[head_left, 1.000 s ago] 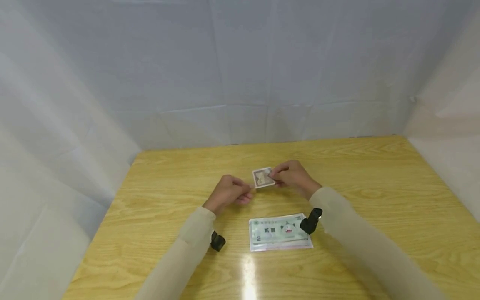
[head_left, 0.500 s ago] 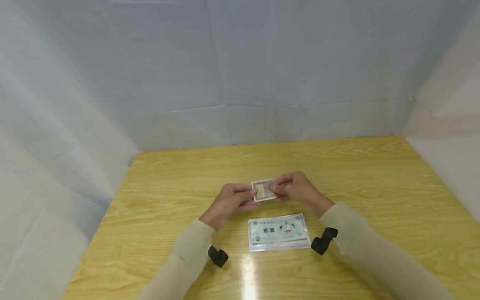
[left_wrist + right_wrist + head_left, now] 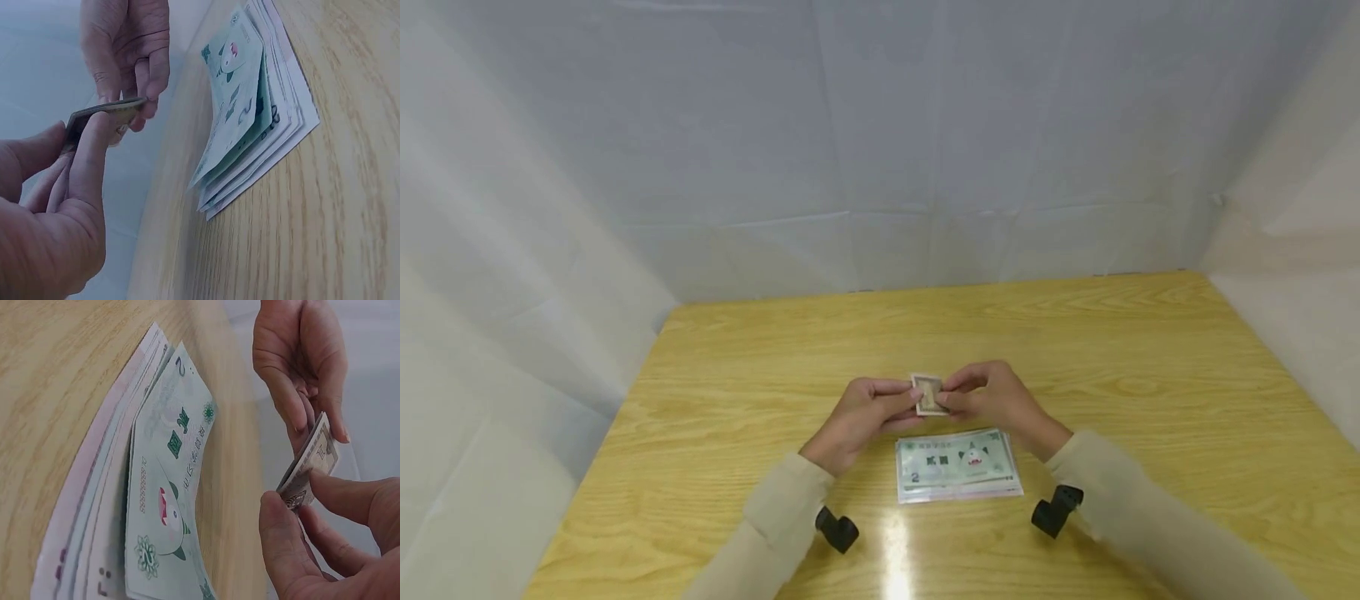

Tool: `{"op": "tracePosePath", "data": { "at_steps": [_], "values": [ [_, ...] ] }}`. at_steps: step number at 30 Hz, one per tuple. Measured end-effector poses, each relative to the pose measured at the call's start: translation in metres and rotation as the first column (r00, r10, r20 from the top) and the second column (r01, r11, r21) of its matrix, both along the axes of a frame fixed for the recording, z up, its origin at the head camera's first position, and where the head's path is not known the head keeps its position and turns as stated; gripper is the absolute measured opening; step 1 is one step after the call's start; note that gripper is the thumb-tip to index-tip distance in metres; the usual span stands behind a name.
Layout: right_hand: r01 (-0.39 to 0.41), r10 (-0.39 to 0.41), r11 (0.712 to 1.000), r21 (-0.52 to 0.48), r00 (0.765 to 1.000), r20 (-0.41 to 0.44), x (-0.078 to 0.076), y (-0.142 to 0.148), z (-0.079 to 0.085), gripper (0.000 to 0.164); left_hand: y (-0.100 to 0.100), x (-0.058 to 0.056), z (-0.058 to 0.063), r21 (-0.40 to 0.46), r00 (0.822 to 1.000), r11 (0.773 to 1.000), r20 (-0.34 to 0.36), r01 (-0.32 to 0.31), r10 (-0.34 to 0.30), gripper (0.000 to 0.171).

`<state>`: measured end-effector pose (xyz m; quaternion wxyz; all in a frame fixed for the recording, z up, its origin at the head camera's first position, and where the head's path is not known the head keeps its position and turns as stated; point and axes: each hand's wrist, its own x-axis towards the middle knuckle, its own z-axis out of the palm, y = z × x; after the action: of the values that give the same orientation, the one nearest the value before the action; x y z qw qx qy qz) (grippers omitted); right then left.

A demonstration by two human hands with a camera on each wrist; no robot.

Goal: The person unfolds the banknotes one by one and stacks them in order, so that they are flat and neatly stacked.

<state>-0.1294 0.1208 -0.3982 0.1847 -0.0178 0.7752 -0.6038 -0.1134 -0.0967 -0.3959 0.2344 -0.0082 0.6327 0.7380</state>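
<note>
Both hands hold a small brown, white-bordered paper note [image 3: 929, 385] above the table. My left hand [image 3: 863, 417] pinches its left side, and my right hand [image 3: 1000, 408] pinches its right side, thumbs on the upper face. In the right wrist view the note [image 3: 323, 449] shows more than one layer; whether it is folded or a few pieces together I cannot tell. Just nearer than the hands lies a pile of larger play banknotes [image 3: 955, 458], a green one marked 2 on top. From the left wrist view, the top green note [image 3: 234, 87] curls up off the pile.
The wood-grain table [image 3: 760, 342] holds the pile near its middle. White sheeting [image 3: 880, 142] hangs behind the far edge and along both sides. A black wrist camera [image 3: 837, 529] sits at the left cuff, another black camera [image 3: 1057, 510] at the right cuff.
Both hands have come nearer the body with the small note, towards the banknote pile. The left hand has come to pinch its left side. The note now looks narrower.
</note>
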Motion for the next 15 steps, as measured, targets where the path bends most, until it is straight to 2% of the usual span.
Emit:
{"op": "tracePosePath", "data": {
  "at_steps": [4, 10, 15],
  "values": [
    [-0.065, 0.066, 0.998, 0.022, 0.996, -0.052, 0.007, 0.000, 0.001, 0.031, 0.001, 0.002, 0.000, 0.017, 1.000, 1.000, -0.005, 0.013, -0.013, 0.035],
    [-0.142, 0.153, 0.986, 0.084, 0.979, -0.132, 0.014, -0.001, 0.002, 0.034, 0.003, 0.003, -0.003, 0.019, 0.999, 0.999, -0.014, 0.033, -0.032, 0.036],
    [-0.194, 0.202, 0.979, 0.062, 0.969, -0.142, 0.019, -0.001, 0.005, 0.042, 0.004, 0.005, -0.008, 0.001, 0.999, 1.000, -0.030, 0.020, -0.020, 0.039]
  ]
}}
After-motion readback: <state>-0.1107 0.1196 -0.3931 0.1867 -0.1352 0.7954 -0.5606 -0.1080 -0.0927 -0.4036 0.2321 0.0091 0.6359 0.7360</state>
